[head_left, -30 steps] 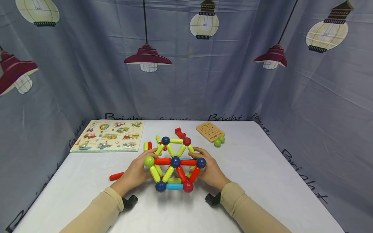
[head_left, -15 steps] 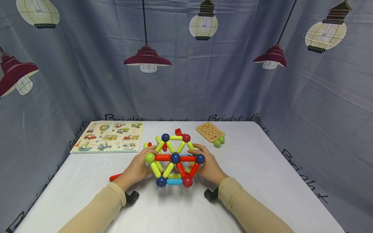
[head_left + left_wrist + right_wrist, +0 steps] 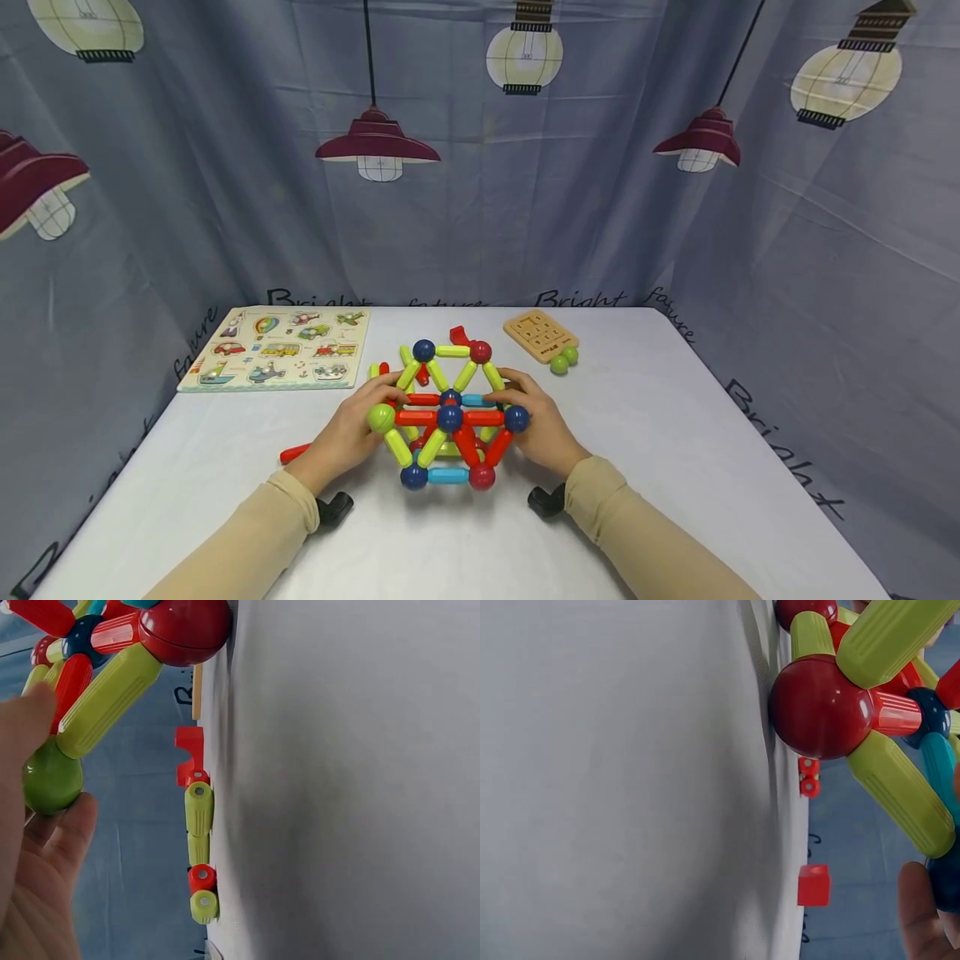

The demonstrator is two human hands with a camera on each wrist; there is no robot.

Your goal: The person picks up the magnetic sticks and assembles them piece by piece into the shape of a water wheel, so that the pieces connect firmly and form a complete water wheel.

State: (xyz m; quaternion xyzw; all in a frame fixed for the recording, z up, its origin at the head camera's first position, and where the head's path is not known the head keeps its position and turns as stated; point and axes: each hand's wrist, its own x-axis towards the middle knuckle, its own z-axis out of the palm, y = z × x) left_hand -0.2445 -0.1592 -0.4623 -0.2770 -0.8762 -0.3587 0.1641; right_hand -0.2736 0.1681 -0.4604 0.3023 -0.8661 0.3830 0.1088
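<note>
Both hands hold one magnetic ball-and-stick structure (image 3: 450,418) in the middle of the head view. Its lime, red and light blue sticks join navy, red and green balls into triangles. My left hand (image 3: 352,427) grips its left side; in the left wrist view the thumb and fingers close round a green ball (image 3: 52,778). On the other side my right hand (image 3: 546,423) grips near a navy ball (image 3: 517,418). The right wrist view shows its fingers against a dark blue ball (image 3: 946,877), with a large red ball (image 3: 821,706) close to the white tabletop.
Behind the left hand lie loose lime and red sticks; a red stick (image 3: 294,453) lies beside that wrist. A picture puzzle board (image 3: 277,348) is at the back left. A wooden number board (image 3: 540,336) and two green balls (image 3: 559,364) are back right, a red block (image 3: 458,335) back centre.
The structure rises slightly, then tips so its near side sits lower and its far middle row of sticks shows above the front row. Both hands keep their grip.
</note>
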